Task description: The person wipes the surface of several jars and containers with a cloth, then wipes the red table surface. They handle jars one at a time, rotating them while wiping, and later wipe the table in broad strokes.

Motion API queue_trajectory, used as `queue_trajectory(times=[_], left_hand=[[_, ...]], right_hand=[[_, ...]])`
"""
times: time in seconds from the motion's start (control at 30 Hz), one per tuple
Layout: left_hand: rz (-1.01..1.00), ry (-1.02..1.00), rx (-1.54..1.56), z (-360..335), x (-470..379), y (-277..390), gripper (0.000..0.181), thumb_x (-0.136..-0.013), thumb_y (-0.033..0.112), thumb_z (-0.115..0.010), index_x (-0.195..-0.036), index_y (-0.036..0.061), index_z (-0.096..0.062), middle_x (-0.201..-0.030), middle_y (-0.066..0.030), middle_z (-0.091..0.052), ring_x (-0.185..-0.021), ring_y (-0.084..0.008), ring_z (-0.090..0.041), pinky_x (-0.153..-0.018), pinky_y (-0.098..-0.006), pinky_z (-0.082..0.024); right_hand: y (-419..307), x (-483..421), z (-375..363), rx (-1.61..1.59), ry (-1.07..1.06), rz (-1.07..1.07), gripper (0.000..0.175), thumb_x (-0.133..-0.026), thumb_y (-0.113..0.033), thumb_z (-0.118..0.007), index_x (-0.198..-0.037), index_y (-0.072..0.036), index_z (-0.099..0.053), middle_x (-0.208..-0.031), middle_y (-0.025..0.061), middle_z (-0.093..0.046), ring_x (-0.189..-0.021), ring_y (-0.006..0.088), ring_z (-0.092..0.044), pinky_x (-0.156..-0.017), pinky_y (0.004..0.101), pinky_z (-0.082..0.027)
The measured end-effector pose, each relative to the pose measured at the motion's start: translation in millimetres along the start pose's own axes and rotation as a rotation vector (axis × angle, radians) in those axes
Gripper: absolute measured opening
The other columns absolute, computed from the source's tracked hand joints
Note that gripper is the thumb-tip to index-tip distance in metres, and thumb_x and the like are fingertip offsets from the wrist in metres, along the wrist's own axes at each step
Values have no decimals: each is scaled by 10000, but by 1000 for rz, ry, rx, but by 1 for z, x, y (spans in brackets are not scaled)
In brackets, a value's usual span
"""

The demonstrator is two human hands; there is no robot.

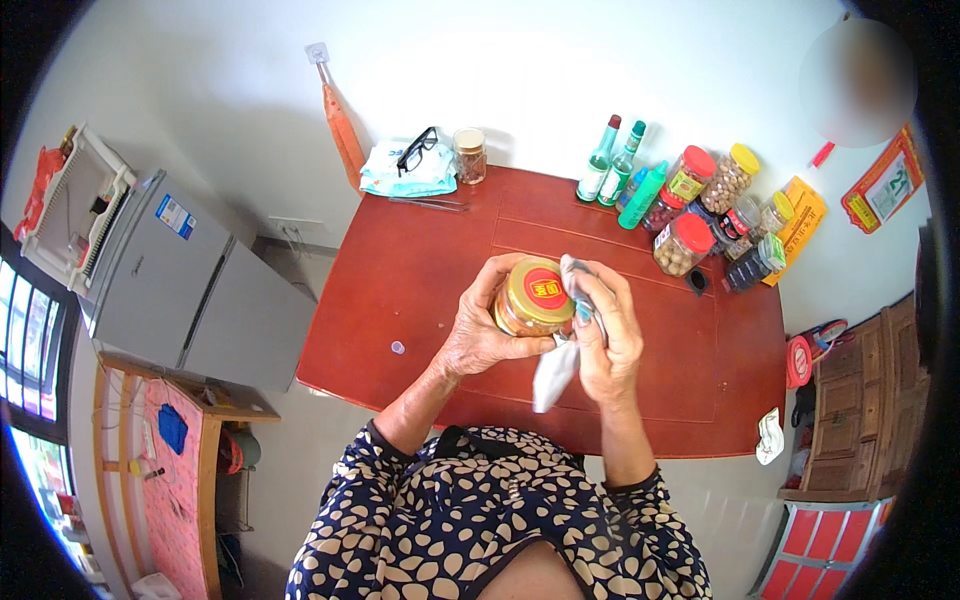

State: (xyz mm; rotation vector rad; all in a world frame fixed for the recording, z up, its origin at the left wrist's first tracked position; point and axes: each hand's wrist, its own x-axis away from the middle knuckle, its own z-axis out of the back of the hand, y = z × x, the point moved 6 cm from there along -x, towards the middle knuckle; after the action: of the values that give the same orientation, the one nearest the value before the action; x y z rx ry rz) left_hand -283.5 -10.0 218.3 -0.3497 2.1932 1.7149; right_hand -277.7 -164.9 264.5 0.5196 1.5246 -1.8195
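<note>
My left hand (480, 322) grips a glass jar (531, 300) with a gold lid that bears a red round label with writing. The jar is held above the red wooden table (420, 270), its lid tilted up towards me. Bunched in my right hand (611, 337) is a thin grey-white cloth (556, 375), pressed to the right side of the jar near its lid. One end of the cloth hangs down below the fingers. The jar's contents are mostly hidden by my left fingers.
Green glass bottles (596, 161) and several lidded jars (682, 244) crowd the back right. At the back left are eyeglasses (418, 150) on a plastic pack (397, 180), another jar (470, 157) and metal chopsticks or rods (429, 203). A small clear cap (397, 347) lies left of my hands.
</note>
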Motion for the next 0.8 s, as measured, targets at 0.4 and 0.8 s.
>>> queue_trajectory(times=[0.4,0.8], left_hand=[[13,25,241,3,-2,0,843,-591,102,-892,-1301,87,-439,-1346,-78,-484,-1228,-184,-484,-1051,-374,-400],[137,26,367,5,-1,-11,911,-549,262,-893,-1309,75,-427,-1380,-174,-449,-1262,-278,-474,-1051,-446,-411]], right_hand=[[35,11,-28,-609,41,-454,347,-1003,-187,-459,-1262,32,-533,-1214,93,-581,-1112,159,-532,-961,287,-415],[61,17,-43,-777,-243,-679,357,-997,-253,-446,-1168,32,-578,-948,35,-652,-786,66,-575,-664,221,-456]])
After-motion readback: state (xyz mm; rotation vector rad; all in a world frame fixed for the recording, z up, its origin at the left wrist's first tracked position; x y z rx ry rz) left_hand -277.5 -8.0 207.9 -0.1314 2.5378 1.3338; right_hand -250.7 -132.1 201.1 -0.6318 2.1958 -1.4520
